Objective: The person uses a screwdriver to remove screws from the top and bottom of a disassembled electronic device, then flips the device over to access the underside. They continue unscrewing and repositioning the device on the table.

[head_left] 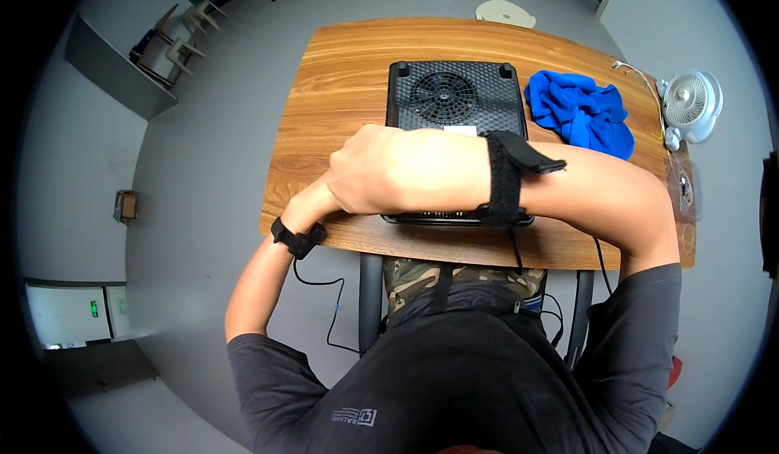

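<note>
Right hand [369, 168], left hand [328, 193] near black appliance [487, 101]; fingers' [337, 162] hold, brown box [126, 205] contents unclear.

At the centre of the frame, the black rectangular appliance [497, 107] looks like plastic, its panel rough with a raised diamond texture and a slight sheen. The brown wood-grained desk [341, 73] under it is smooth and faintly glossy. To the upper right, the bright blue crumpled cloth [578, 107] looks soft and matt; the white round-headed fan [690, 101], smooth plastic. The black fabric wrist strap [505, 178] is fuzzy.
</note>
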`<action>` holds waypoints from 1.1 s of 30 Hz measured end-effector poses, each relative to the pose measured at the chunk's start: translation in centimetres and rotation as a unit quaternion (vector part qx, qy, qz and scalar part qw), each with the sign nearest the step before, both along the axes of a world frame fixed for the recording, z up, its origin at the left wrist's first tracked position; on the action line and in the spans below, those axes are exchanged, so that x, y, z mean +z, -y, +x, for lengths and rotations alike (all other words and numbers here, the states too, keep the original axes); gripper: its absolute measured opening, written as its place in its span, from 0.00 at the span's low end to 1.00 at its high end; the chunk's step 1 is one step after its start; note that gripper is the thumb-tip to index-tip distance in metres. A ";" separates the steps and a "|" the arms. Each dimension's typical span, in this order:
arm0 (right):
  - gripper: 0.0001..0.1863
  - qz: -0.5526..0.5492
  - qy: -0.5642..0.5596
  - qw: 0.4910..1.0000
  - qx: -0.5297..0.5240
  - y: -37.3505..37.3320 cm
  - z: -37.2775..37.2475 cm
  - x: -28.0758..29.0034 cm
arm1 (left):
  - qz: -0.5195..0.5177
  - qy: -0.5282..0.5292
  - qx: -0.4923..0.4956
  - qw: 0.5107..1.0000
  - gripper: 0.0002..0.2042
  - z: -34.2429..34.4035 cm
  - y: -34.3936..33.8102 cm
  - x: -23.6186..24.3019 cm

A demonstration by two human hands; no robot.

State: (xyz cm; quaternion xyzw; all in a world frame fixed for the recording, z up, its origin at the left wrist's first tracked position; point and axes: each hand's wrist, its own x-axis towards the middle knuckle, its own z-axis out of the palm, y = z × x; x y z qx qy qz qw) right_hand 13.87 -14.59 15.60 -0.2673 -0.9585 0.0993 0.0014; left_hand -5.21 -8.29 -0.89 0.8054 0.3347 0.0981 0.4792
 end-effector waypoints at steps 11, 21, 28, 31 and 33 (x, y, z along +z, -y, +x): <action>0.14 0.068 -0.161 0.985 -0.006 0.0 2.4 -3.1 | -0.010 0.007 0.012 1.000 0.26 -0.5 0.6 0.6; 0.16 -0.041 0.115 0.992 -0.044 0.0 -0.2 -0.3 | 0.003 0.054 -0.026 0.998 0.27 1.3 -0.2 0.8; 0.09 0.025 -0.123 0.992 -0.019 -0.1 2.4 -3.5 | -0.008 0.027 0.005 1.000 0.28 0.4 0.6 1.5; 0.07 0.059 -0.188 0.980 0.026 0.3 3.1 -3.5 | 0.012 0.051 -0.016 0.998 0.28 1.0 0.5 1.2; 0.14 0.022 -0.141 0.989 0.020 0.2 2.7 -3.3 | 0.027 0.074 -0.032 0.996 0.29 1.1 0.3 0.5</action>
